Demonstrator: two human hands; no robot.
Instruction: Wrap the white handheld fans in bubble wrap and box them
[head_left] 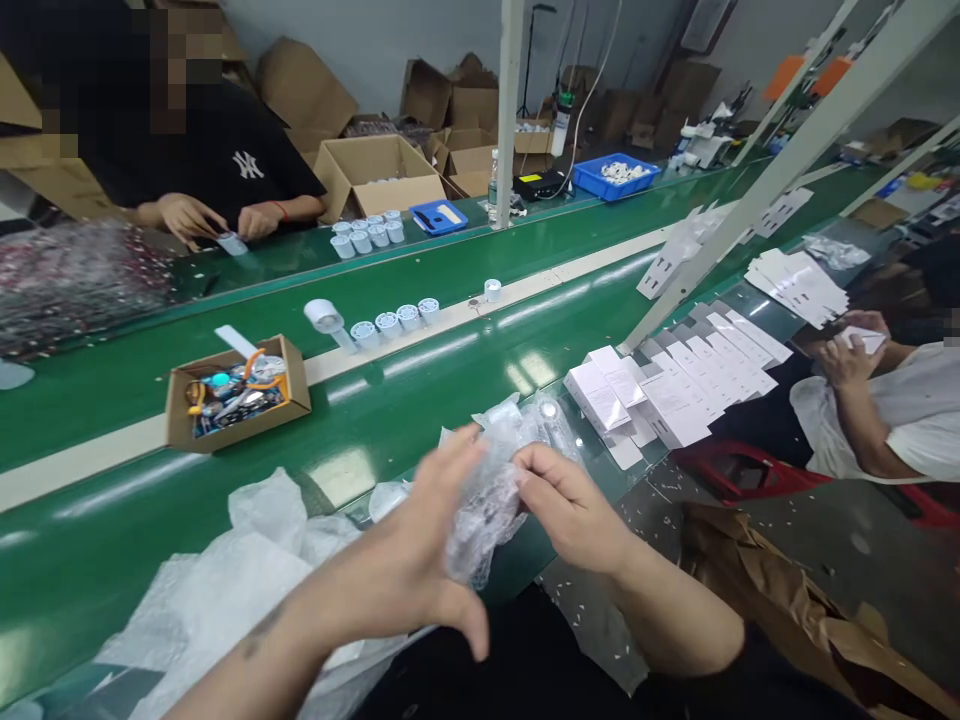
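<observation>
Grip: both hands closed on one clear plastic bag (487, 500), left hand (420, 560) blurred, right hand (570, 510) pinching its right side.
Bag place: held above near edge of bench (450, 350).
Near left: loose plastic wrap (247, 570) at near edge.
Near right: white boxes (637, 395).
Middle: open carton of parts (236, 392), row of white caps (397, 322).
Far edge: another person's hands (217, 220).

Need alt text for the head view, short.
Two bare hands, left hand and right hand, hold a crumpled clear plastic bag over a green conveyor belt. Small white cylinders line the belt's pale strip beside a cardboard box; white cartons lie right.
</observation>
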